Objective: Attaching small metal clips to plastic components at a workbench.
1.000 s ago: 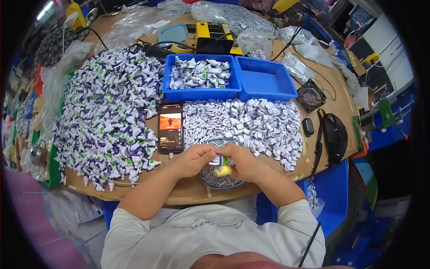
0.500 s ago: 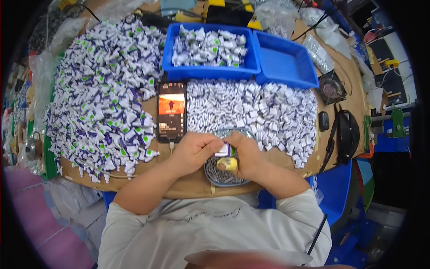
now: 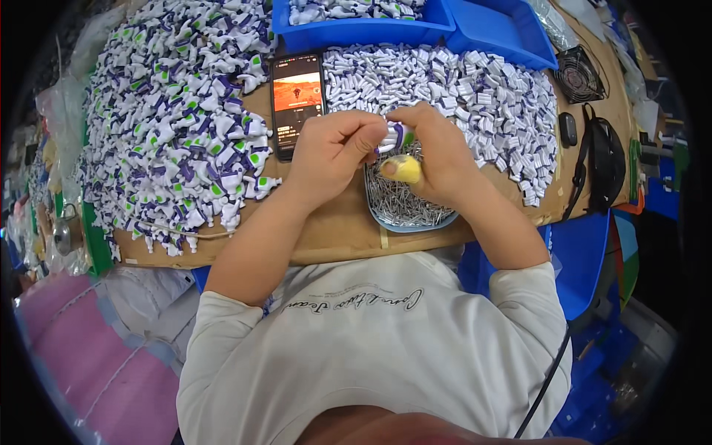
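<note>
Over a blue tub (image 3: pixel 409 228) of small metal pins or screws (image 3: pixel 404 202), my two hands meet around a small white, purple and green plastic toy piece (image 3: pixel 398 137). My left hand (image 3: pixel 334 152) is closed, its thumb and forefinger pinching at the piece's left end. On the other side my right hand (image 3: pixel 443 152) grips the piece from above and the right. A yellow wrap (image 3: pixel 404 169) covers one digit of the right hand, its bare tip showing. Fingers hide much of the piece, so any smaller part between them cannot be made out.
A large heap of white, purple and green figure pieces (image 3: pixel 170 126) covers the left. Small white parts (image 3: pixel 475 104) spread behind my hands. A phone (image 3: pixel 298 93) lies left of them. Two blue bins (image 3: pixel 504 33) stand at the back; a small fan (image 3: pixel 580 74) and black pouch (image 3: pixel 604 159) lie right.
The view has shifted, so table and hands sit higher in the picture. Both hands stay together on the toy piece, which shows slightly more between the fingers. The phone's picture differs slightly.
</note>
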### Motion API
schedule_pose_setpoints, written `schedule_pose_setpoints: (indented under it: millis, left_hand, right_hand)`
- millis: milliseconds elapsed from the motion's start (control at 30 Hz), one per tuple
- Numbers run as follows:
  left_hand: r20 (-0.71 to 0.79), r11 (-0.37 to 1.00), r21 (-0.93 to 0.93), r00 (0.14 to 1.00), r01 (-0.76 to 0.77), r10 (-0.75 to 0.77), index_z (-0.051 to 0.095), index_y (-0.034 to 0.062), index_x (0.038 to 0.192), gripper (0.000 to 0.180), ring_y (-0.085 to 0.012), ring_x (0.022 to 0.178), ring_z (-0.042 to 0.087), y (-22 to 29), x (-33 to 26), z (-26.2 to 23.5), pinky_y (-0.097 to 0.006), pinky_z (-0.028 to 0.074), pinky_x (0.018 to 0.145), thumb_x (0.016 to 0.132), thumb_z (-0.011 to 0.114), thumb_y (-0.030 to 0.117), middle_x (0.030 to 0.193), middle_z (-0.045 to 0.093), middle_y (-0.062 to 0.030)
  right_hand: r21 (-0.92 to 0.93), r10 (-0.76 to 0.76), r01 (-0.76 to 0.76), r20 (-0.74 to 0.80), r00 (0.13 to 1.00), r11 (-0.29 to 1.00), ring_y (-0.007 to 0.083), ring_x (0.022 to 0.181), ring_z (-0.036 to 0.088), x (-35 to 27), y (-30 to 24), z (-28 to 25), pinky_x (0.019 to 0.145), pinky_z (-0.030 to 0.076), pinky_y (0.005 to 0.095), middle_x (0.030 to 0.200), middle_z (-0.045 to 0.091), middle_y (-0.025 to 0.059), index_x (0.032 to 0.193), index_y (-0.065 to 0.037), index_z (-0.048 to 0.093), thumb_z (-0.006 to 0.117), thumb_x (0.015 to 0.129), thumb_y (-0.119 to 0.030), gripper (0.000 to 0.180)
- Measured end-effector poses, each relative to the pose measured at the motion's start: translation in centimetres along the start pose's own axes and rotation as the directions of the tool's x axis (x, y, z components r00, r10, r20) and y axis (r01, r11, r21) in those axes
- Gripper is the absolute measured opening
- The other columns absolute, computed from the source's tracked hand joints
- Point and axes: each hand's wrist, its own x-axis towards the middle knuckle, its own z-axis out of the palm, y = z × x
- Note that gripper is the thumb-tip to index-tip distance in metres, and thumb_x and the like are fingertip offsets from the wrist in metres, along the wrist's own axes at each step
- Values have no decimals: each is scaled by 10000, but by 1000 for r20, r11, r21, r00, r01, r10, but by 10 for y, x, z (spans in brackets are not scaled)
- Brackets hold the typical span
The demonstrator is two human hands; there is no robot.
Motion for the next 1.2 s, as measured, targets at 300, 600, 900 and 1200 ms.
schedule_pose_setpoints:
  millis: [300,600,900,1200]
  left_hand:
    - [4,914,126,922,-385,387,680,21,934,167,-149,650,586,1,-1,4,-262,453,585,851,664,165,764,645,-76]
    - [178,878,289,923,-381,342,687,15,895,144,-174,614,610,1,4,-5,-264,462,543,838,667,146,717,639,-73]
    - [78,902,368,974,-227,213,686,18,851,150,-180,568,587,-3,-2,4,-273,441,513,842,667,166,663,630,-75]
    - [49,987,-11,986,159,-158,650,-37,817,233,-48,543,463,7,-13,17,-208,352,479,915,592,167,621,559,-2]
  right_hand:
    - [424,17,52,-157,987,904,131,645,581,-11,7,-13,566,444,242,782,617,71,973,-37,644,687,776,-29,202]
    - [336,-301,301,-54,952,892,211,654,602,-10,40,-8,562,468,286,770,615,105,1006,-52,601,777,693,-34,360]
    - [188,-202,174,143,969,967,303,676,524,-15,39,4,585,437,375,810,541,123,1084,-74,539,750,724,-240,449]
    - [21,-198,197,53,979,980,293,655,546,-22,25,8,564,449,371,776,534,122,1040,-7,520,672,719,-194,401]
